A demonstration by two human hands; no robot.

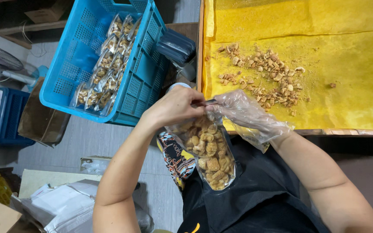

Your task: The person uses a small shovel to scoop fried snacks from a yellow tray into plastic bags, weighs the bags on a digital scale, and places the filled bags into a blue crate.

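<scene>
Two hands meet at the mouth of one clear bag of snacks, which hangs over the lap. Left hand, bare, is closed on the bag's top edge. Right hand, in a loose plastic glove, pinches the same edge. Beyond them: a tray lined with yellow paper, bearing scattered snack pieces. To the left: a blue crate with a row of filled bags.

A loose, crinkled, transparent plastic glove is worn on the right hand; the left hand is left bare. Both forearms are unsleeved. A black apron and patterned fabric are worn.
</scene>
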